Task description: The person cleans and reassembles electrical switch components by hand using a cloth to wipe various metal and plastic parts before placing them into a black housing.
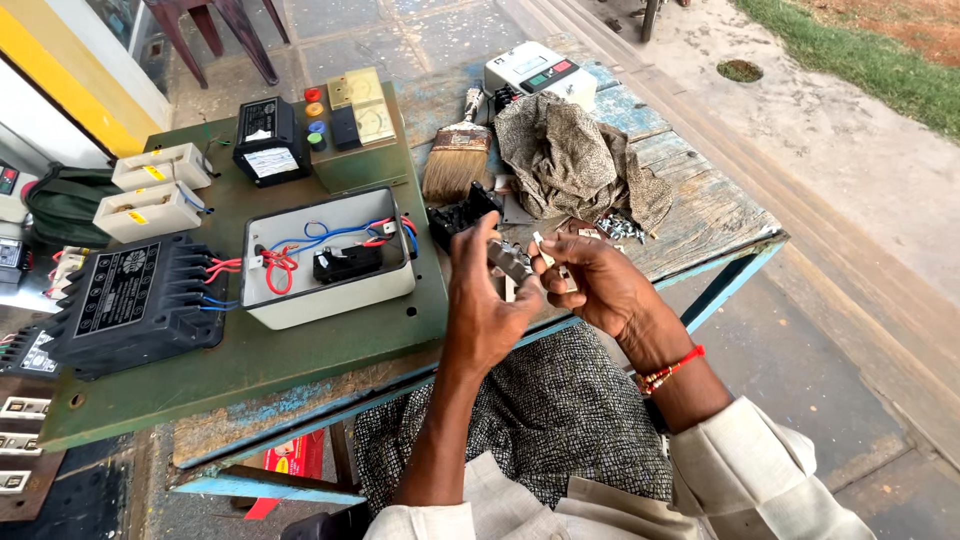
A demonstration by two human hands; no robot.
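Observation:
My left hand (483, 305) is raised over the table's near edge and pinches a small grey metal-and-plastic part (510, 262) between thumb and fingers. My right hand (592, 280), with a red thread band at the wrist, meets it from the right and grips a small pale piece (545, 250) against the same part. Both hands hover just right of an open white box (330, 258) holding red and blue wires and a black component.
A green board (250, 350) carries a black transformer-like block (135, 300), a black meter (268, 140), a panel with coloured buttons (352, 125) and white ceramic fuse holders (150, 195). A paintbrush (458, 155), crumpled cloth (575, 160), white meter (538, 72) and screws (622, 230) lie on the worn blue table (700, 215).

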